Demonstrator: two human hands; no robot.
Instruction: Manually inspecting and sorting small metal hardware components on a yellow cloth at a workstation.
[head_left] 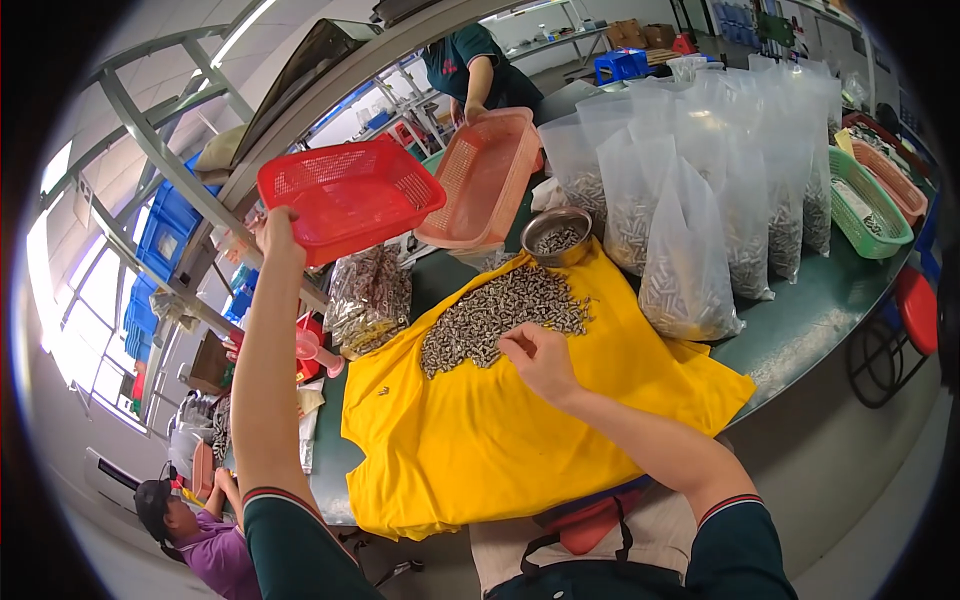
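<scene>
My left hand (277, 232) grips the near left rim of a red plastic basket (350, 190) and holds it raised and tilted at the far left of the table. No contents show in the basket. Below and to its right, a heap of small metal parts (490, 315) is spread on a yellow cloth (530, 430). My right hand (540, 362) hovers at the heap's near edge with its fingers pinched together; whatever they hold, if anything, is hidden. A steel bowl (557, 237) holding more small metal parts stands behind the heap. Two loose parts (384, 391) lie apart at the left.
Several clear plastic bags (690, 250) full of metal parts stand at the right, beside a green basket (865, 205). Across the table a person (480, 70) holds a pink basket (480, 175). A clear bag of parts (370, 300) lies left. Another person (205, 540) sits lower left.
</scene>
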